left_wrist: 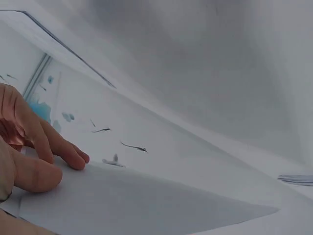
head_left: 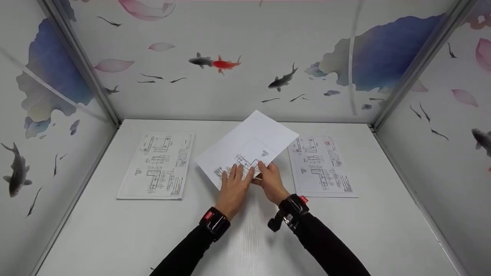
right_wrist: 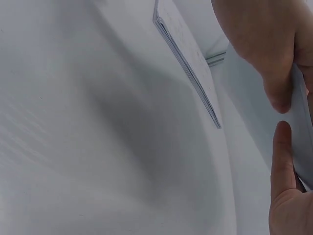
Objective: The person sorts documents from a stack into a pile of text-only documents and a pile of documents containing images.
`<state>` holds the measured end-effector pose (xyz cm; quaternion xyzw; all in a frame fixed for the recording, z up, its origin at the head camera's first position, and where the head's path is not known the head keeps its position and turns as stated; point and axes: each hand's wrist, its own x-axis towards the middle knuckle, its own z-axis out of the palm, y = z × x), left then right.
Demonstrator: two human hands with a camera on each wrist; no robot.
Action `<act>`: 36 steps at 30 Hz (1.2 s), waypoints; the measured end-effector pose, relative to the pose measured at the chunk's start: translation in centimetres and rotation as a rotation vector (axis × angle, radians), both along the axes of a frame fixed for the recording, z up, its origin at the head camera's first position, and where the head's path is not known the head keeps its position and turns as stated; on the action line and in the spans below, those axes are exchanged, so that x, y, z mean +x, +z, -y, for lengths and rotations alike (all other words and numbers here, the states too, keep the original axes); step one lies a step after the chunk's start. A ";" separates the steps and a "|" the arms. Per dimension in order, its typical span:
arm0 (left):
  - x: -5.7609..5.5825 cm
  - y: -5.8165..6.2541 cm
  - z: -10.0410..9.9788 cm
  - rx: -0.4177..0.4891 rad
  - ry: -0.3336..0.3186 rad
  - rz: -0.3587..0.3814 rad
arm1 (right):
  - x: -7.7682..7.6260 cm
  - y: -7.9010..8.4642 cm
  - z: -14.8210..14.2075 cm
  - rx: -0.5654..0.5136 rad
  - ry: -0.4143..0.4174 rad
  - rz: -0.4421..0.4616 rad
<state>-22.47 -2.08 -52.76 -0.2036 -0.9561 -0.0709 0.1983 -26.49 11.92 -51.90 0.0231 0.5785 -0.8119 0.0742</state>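
Observation:
A white sheet of paper (head_left: 245, 142) with a printed technical drawing near its lower end is turned at an angle in the middle, its far corner pointing toward the back wall. My left hand (head_left: 234, 189) lies on its near part, fingers straight and spread over the print. At the near right corner my right hand (head_left: 273, 184) pinches the paper, thumb on top and other fingers partly hidden below. Both thumbs come close together on the sheet. In the left wrist view the pale paper (left_wrist: 146, 205) stretches away from the left fingers (left_wrist: 68, 154).
A stack of printed drawings (head_left: 155, 165) lies left on the white table (head_left: 245, 237); the right wrist view shows its layered edge (right_wrist: 188, 68). More drawings (head_left: 322, 166) lie to the right, slightly overlapped by the held sheet. Panels with painted fish (head_left: 226, 64) enclose the back and sides.

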 end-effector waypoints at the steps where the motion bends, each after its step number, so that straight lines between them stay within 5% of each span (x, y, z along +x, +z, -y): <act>1: 0.0 0.0 -0.1 0.003 -0.006 0.011 | 0.0 0.0 0.0 0.004 -0.003 0.004; 14: -0.3 -0.4 1.5 0.243 -0.223 0.205 | -0.7 -0.2 -2.5 0.133 0.003 0.021; 28: -2.8 -0.1 5.8 0.402 0.034 0.102 | -1.7 0.2 -5.3 0.118 0.040 0.011; 32: -3.3 0.1 6.6 0.572 0.098 0.215 | -2.0 0.5 -5.8 0.137 0.054 -0.012; 36: -3.6 0.3 7.1 0.885 0.140 0.432 | -2.2 0.9 -6.5 0.166 0.087 -0.062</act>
